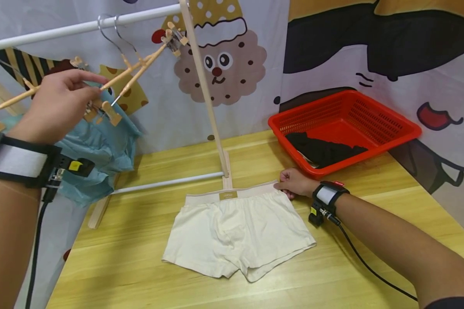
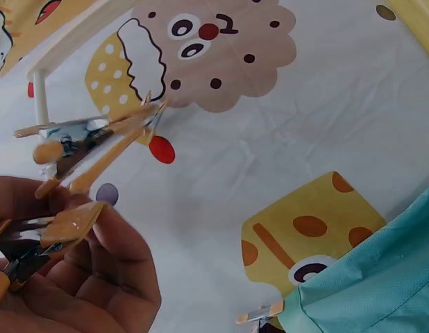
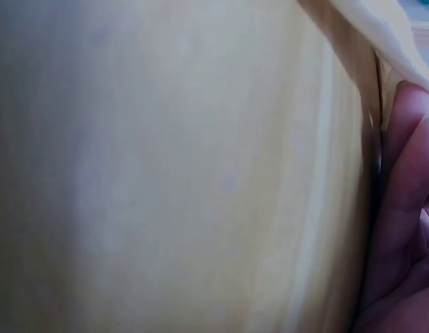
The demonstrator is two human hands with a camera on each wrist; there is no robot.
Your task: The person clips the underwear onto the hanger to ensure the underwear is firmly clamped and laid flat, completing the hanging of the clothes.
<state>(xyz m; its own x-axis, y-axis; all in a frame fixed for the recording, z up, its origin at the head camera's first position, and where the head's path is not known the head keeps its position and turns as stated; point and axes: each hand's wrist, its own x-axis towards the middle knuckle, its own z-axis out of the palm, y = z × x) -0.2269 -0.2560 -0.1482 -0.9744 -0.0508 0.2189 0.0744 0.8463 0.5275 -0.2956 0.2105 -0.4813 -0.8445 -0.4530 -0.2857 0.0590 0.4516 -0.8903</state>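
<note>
Counter [image 1: 371,206] of pale wood fills the lower view, with a clothes rack [image 1: 205,86] rising at 12 o'clock. Cream boxer shorts [image 1: 236,231] lie flat at centre, and a red basket [image 1: 386,124] holding black cloth sits at 2 o'clock. A teal garment [image 1: 100,150] hangs at 9 o'clock. The left hand [image 1: 58,105], at 10 o'clock, has its fingers [image 2: 124,250] pinching a wooden clip hanger [image 1: 139,68]. The right hand [image 1: 295,182] pinches the shorts' waistband corner.

Matt cream cloth boxer shorts [image 1: 237,231], smooth varnished wooden table [image 1: 139,253], glossy red plastic mesh basket [image 1: 371,116], pale wooden hanger [image 1: 139,68] with metal hooks, soft teal cloth garment [image 1: 100,150]
</note>
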